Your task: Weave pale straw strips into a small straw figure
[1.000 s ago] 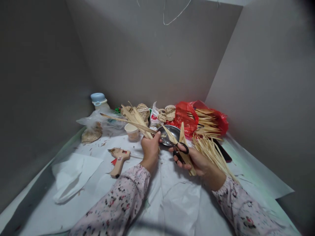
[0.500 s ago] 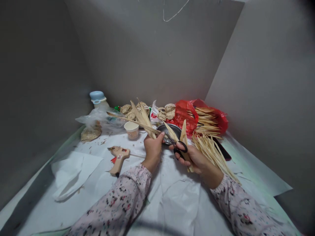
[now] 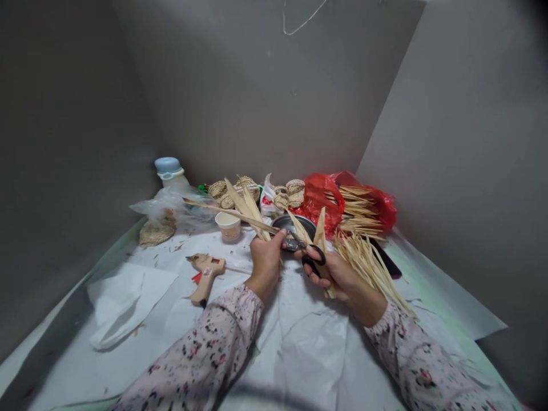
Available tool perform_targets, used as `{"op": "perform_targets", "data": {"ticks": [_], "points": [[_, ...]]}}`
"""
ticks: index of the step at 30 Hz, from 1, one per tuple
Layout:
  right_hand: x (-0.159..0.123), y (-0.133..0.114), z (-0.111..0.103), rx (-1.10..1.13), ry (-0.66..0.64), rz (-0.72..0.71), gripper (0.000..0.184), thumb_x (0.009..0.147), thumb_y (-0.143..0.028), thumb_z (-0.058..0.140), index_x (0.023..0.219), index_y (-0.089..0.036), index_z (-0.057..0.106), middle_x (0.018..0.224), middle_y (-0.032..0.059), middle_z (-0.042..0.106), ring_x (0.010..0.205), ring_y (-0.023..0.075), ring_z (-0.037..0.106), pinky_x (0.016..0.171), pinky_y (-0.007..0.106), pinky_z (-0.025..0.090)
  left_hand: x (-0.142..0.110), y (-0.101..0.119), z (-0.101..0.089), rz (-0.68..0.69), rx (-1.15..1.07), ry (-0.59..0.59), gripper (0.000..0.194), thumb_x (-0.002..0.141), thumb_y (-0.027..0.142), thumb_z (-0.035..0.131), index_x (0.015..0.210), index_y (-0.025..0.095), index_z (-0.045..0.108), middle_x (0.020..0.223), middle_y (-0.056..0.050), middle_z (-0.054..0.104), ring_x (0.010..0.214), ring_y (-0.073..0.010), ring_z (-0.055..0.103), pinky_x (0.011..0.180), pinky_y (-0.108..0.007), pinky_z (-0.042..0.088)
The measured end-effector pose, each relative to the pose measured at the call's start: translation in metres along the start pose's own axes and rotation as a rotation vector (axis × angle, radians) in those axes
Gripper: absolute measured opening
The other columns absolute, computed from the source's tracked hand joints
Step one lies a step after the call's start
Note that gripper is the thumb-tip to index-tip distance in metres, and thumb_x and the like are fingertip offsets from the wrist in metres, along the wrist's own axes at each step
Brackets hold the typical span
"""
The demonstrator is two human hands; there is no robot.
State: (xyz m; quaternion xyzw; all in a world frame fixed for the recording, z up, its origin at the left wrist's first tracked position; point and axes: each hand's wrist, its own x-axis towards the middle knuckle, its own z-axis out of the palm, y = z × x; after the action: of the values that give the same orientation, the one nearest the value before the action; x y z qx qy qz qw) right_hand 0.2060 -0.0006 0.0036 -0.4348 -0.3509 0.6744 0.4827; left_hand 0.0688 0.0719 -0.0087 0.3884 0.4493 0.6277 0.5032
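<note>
My left hand (image 3: 264, 260) is closed round a bundle of dry palm-leaf strips (image 3: 242, 211) that fan up and to the left. My right hand (image 3: 340, 277) grips black-handled scissors (image 3: 309, 256) together with two more leaf strips (image 3: 319, 237). The scissor blades point left, toward the strips held in my left hand. Both hands hover over white paper (image 3: 299, 337) spread on the table.
A tan glue gun (image 3: 204, 274) lies left of my hands. Behind are a small paper cup (image 3: 229, 224), a metal bowl (image 3: 295, 224), woven straw pieces (image 3: 291, 193), a red bag of leaf strips (image 3: 355, 208), a loose strip pile (image 3: 370, 265), a blue-capped bottle (image 3: 170, 171) and crumpled plastic (image 3: 171, 205).
Both hands have drifted slightly up and closer together. The leaf strips in my left hand have tilted a little more upright. The scissors stay in my right hand.
</note>
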Motion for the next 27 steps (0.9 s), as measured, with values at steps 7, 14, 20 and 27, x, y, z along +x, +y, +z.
{"op": "perform_targets", "data": {"ticks": [7,14,20,27], "points": [[0.001,0.0,-0.002,-0.053,0.063,-0.018,0.032,0.078,-0.04,0.07,0.091,-0.012,0.067,0.056,-0.0017,0.055,0.036,0.0032,0.041,0.027,0.011,0.021,0.001,-0.002,0.0,-0.025,-0.04,0.003,0.027,0.058,0.028,0.077,0.075,0.011,0.064,0.059,0.0,0.06,0.046,-0.0086,0.049,0.043,-0.02,0.036],[0.001,-0.001,-0.006,-0.051,0.069,-0.034,0.037,0.074,-0.047,0.072,0.087,-0.015,0.061,0.062,0.001,0.059,0.042,0.0054,0.048,0.03,0.011,0.024,0.004,0.01,0.0,-0.031,-0.031,0.039,0.023,0.06,0.028,0.075,0.07,0.012,0.062,0.053,0.002,0.056,0.045,-0.0084,0.047,0.042,-0.02,0.033],[-0.017,-0.021,-0.004,-0.569,-0.094,0.015,0.039,0.075,-0.052,0.069,0.076,-0.017,0.053,0.061,0.0,0.06,0.044,0.0072,0.049,0.034,0.015,0.027,0.015,0.049,-0.01,-0.004,-0.102,0.053,0.024,0.058,0.026,0.076,0.064,0.014,0.056,0.049,0.005,0.05,0.043,-0.0068,0.043,0.042,-0.019,0.03],[-0.016,-0.007,0.005,-0.917,-0.119,0.067,0.017,0.077,-0.034,0.065,0.08,-0.018,0.06,0.058,-0.0034,0.056,0.043,0.0081,0.044,0.04,0.019,0.034,0.001,0.065,-0.04,-0.093,-0.052,-0.09,0.027,0.057,0.025,0.078,0.069,0.014,0.056,0.049,0.006,0.048,0.043,-0.0059,0.04,0.04,-0.018,0.027]]}}
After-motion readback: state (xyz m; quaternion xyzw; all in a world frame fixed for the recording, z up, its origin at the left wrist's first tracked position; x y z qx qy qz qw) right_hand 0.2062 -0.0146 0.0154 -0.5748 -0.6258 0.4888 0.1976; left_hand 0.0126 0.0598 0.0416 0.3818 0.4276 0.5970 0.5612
